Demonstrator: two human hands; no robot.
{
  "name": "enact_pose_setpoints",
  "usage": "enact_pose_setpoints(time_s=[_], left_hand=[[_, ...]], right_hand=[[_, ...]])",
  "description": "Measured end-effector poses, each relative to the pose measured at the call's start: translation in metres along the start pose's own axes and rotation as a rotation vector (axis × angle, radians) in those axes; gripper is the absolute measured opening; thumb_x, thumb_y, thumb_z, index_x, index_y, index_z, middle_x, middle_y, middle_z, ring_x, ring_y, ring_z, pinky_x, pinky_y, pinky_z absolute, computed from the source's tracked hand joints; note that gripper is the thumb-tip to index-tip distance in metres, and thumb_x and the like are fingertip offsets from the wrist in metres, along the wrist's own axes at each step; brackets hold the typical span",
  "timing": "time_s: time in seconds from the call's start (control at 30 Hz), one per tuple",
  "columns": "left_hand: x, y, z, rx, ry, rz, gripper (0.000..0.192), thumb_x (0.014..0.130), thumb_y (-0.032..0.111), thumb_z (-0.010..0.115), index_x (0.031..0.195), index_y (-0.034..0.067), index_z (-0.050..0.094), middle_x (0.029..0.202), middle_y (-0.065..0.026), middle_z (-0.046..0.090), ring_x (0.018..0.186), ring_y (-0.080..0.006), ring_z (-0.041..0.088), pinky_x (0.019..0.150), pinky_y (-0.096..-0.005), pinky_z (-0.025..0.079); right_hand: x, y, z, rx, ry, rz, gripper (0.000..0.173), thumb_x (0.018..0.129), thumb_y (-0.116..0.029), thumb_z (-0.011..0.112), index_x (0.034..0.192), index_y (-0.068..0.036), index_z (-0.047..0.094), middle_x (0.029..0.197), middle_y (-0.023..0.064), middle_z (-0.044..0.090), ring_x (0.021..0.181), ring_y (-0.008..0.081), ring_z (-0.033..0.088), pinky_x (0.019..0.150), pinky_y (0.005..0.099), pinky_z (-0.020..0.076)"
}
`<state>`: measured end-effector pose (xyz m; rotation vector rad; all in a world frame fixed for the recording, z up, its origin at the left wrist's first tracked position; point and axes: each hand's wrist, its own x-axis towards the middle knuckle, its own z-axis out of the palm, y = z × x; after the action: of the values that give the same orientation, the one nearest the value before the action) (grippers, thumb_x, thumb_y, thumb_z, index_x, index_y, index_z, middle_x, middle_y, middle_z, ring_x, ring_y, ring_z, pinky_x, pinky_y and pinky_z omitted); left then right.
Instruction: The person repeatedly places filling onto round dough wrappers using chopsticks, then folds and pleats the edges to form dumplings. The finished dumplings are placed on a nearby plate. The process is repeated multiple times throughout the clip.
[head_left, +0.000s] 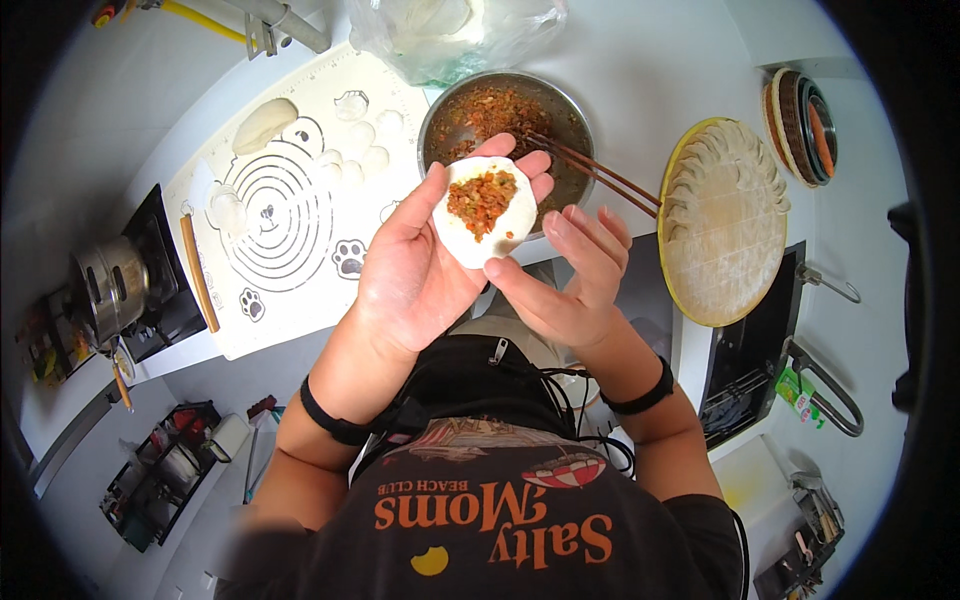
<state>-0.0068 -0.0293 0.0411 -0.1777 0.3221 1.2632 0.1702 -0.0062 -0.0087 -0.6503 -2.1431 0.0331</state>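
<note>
A round dough wrapper lies flat across the palm and fingers of my left hand. Minced filling with orange and green bits is heaped in its middle. My right hand has its thumb at the wrapper's near edge, its fingers apart and raised to the right. Beyond both hands stands a steel mixing bowl holding more filling. A pair of brown chopsticks rests in it, reaching over the rim toward the right.
On the left, a printed silicone mat carries a dough log, several dough pieces and wrappers; a rolling pin lies at its edge. Rightward, a round tray holds rows of dumplings. A plastic bag sits behind the bowl.
</note>
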Motion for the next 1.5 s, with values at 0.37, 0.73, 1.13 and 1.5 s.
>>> enact_pose_setpoints(time_s=[0.37,0.73,1.13,1.5], left_hand=[[-0.011,-0.005,0.007,0.165,0.004,0.072,0.058,0.111,0.039,0.031,0.156,0.001,0.029,0.155,-0.0206,0.041,0.14,-0.0292,0.046,0.116,-0.0411,0.04],[-0.034,-0.008,0.008,0.771,-0.207,0.293,0.078,0.101,0.004,0.057,0.162,0.004,0.009,0.143,-0.0188,0.052,0.13,-0.0304,0.057,0.111,-0.0421,0.043],[-0.038,-0.001,0.004,1.32,0.007,0.662,0.042,0.077,-0.002,0.084,0.117,-0.002,0.072,0.113,-0.0159,0.074,0.103,-0.0206,0.071,0.09,-0.0311,0.055],[-0.036,-0.004,0.006,1.284,-0.006,0.609,0.036,0.082,-0.005,0.079,0.117,-0.002,0.071,0.116,-0.0168,0.071,0.106,-0.0228,0.069,0.09,-0.0319,0.055]], right_hand=[[0.037,-0.007,-0.002,0.121,0.074,0.136,0.026,0.075,-0.02,0.08,0.097,-0.032,0.077,0.124,-0.0029,0.067,0.113,0.018,0.06,0.111,0.041,0.0285],[0.075,0.0,-0.025,0.609,-0.157,0.502,0.013,0.074,-0.006,0.082,0.085,-0.009,0.075,0.099,0.005,0.075,0.096,0.0229,0.067,0.09,0.0382,0.0493],[0.068,-0.011,-0.036,0.704,-0.027,0.512,0.024,0.076,0.0,0.082,0.098,-0.003,0.073,0.094,0.0114,0.072,0.082,0.0222,0.069,0.071,0.0295,0.055],[0.065,-0.008,-0.034,0.631,-0.053,0.389,0.027,0.08,0.005,0.077,0.106,0.0,0.072,0.108,0.0137,0.066,0.092,0.0195,0.065,0.082,0.0295,0.0547]])
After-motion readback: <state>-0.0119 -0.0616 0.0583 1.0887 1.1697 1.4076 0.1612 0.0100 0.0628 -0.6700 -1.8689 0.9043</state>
